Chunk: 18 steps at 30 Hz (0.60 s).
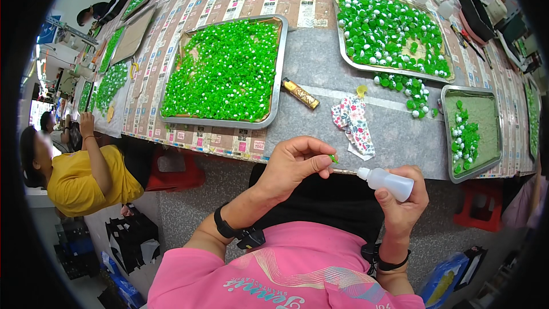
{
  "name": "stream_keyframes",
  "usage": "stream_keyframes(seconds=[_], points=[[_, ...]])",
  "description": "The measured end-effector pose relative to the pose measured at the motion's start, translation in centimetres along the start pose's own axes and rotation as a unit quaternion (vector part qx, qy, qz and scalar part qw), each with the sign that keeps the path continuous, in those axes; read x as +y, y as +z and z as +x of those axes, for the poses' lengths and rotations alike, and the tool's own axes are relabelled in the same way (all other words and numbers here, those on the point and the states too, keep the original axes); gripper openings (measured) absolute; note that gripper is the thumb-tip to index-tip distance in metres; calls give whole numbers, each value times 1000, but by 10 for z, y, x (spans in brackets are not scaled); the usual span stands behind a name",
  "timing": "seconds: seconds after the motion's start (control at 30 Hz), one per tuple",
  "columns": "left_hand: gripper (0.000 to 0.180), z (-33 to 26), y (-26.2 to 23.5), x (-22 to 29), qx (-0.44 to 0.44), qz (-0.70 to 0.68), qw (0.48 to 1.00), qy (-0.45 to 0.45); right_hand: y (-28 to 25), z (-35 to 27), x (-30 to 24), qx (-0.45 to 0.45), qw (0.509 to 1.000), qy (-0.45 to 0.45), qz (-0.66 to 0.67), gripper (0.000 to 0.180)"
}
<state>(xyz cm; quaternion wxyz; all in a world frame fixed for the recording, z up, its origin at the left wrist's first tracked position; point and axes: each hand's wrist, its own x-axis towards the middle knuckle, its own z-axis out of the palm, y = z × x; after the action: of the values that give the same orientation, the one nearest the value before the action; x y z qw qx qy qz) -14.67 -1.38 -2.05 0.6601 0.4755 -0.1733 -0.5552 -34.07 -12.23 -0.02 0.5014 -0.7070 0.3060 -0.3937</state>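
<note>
Between the thumb and fingers of my left hand (296, 166) is a small green plastic piece (333, 159). My right hand (403, 197) is wrapped round a translucent white squeeze bottle (393, 184). The bottle lies tilted, its nozzle pointing left toward the green piece, with a gap between them. Both hands are just off the table's near edge. Beyond my left hand stands a metal tray (281, 68) full of green pieces with small white spots. A floral cloth (351, 120) lies past the hands, near a gold-and-brown tube-shaped object (301, 93).
A second metal tray (394, 71) at the back right holds green pieces with white balls; several (414, 94) lie just outside it. A smaller tray (486, 120) at the right is partly filled. At the left sits a person in a yellow top (91, 177), near a red stool (174, 171).
</note>
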Motion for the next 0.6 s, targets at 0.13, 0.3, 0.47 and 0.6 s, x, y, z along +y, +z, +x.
stream_keyframes(seconds=[0.13,0.3,0.47,0.6], points=[[15,0,0,0,-3,5,1000,1,1,1,-1,-2,1000,-4,2,41],[15,1,0,0,-3,9,1000,-5,1,0,0,6,1000,-6,18,42],[15,1,1,0,1,6,1000,-11,3,0,-2,18,999,3,29,42],[15,1,2,1,-1,11,1000,-15,3,1,-1,14,1000,-4,25,41]])
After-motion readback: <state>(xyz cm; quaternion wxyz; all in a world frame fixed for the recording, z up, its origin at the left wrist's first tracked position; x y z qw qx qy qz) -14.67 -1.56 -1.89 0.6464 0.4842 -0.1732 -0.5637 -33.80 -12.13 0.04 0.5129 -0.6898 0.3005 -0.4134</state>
